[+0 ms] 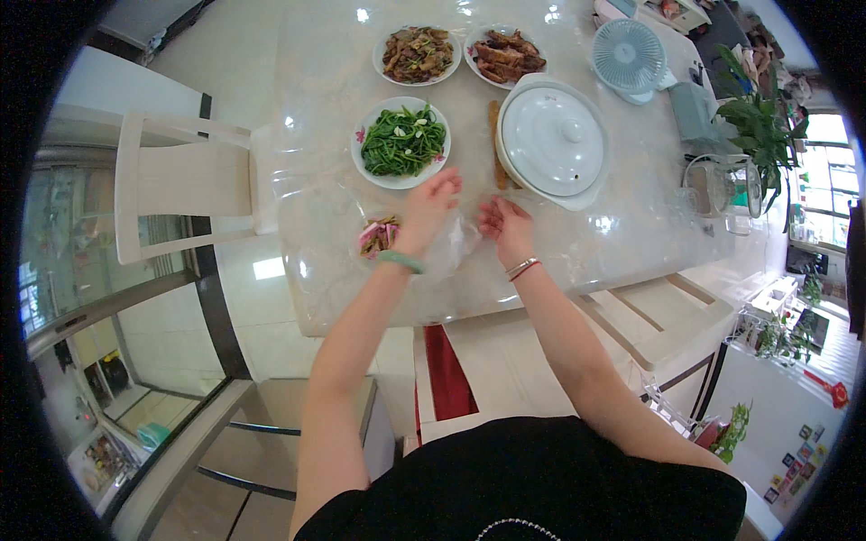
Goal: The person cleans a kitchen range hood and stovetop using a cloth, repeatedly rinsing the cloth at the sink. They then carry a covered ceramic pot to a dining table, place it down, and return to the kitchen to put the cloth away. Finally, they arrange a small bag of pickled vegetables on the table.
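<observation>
Left hand (427, 206) half-open, fingers loosely curled over thin clear plastic film (451, 248); right hand (505, 225) pinches its edge. Round white plate of green vegetables (400, 142) just beyond.

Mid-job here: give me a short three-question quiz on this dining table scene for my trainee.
1. True or false: the white pot has its lid on.
2. Which dish lies nearest the left hand? A) plate of greens B) small fan C) glass jug
3. What thin material lies between the left hand and the right hand?

Key
1. True.
2. A.
3. A clear plastic sheet; whether the fingers grip it cannot be told.
</observation>
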Available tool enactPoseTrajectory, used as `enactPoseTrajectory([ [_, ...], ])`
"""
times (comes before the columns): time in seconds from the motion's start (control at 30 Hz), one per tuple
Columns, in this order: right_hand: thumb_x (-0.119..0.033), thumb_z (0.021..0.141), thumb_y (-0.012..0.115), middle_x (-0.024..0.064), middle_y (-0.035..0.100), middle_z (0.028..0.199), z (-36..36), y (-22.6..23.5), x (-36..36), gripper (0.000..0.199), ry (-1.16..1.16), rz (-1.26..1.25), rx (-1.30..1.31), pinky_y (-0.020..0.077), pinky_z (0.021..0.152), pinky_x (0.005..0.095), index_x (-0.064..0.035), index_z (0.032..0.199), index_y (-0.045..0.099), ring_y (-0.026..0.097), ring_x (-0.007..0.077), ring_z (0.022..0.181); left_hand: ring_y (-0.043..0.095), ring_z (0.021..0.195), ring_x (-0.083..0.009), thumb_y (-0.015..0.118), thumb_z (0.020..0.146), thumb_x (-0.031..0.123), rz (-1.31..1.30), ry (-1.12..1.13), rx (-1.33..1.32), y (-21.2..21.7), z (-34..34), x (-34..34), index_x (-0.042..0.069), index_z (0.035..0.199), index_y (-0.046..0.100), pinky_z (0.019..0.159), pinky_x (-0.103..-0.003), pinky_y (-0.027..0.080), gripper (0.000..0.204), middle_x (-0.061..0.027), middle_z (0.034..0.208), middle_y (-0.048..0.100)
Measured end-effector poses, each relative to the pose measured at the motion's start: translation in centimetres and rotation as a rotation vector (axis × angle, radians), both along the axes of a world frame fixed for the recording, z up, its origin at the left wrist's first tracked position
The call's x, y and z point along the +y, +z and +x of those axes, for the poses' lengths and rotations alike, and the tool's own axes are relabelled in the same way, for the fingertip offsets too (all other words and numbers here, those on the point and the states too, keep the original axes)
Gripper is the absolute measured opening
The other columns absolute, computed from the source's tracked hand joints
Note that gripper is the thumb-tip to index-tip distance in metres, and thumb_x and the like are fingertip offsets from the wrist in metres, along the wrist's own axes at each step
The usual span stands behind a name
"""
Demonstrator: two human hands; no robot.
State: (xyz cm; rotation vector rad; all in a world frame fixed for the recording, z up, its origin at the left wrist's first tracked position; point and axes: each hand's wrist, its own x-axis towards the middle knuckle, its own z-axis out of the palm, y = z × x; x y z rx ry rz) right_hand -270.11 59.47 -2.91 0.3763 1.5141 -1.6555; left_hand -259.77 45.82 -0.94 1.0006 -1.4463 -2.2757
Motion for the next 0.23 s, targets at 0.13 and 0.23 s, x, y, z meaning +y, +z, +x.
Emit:
enactPoseTrajectory([
  [0.13,-0.015,0.095,0.05,0.0181,0.063,0.1,-1.5,-0.3,2.7,0.029,-0.267,-0.064,-0.006,0.0572,0.064,0.0355,0.0065,0.114,0.049,0.066,0.0266,0.08,0.057,0.109,-0.0177,0.048,0.097,0.016,-0.01,-0.002,-0.038,-4.1,-5.7,2.9,0.003,0.138,0.042,0.088,-0.03,0.047,0.043,-0.0079,0.124,0.057],
  [0.23,-0.016,0.095,0.052,0.0207,0.058,0.113,-3.0,-0.6,3.5,0.033,-0.33,-0.114,0.054,0.058,0.069,0.0376,0.0066,0.118,0.046,0.064,0.0328,0.096,0.05,0.119,-0.0151,0.048,0.097,0.015,-0.057,-0.067,-0.003,-9.6,-8.8,2.3,0.005,0.142,0.037,0.088,-0.025,0.046,0.047,-0.009,0.134,0.049],
])
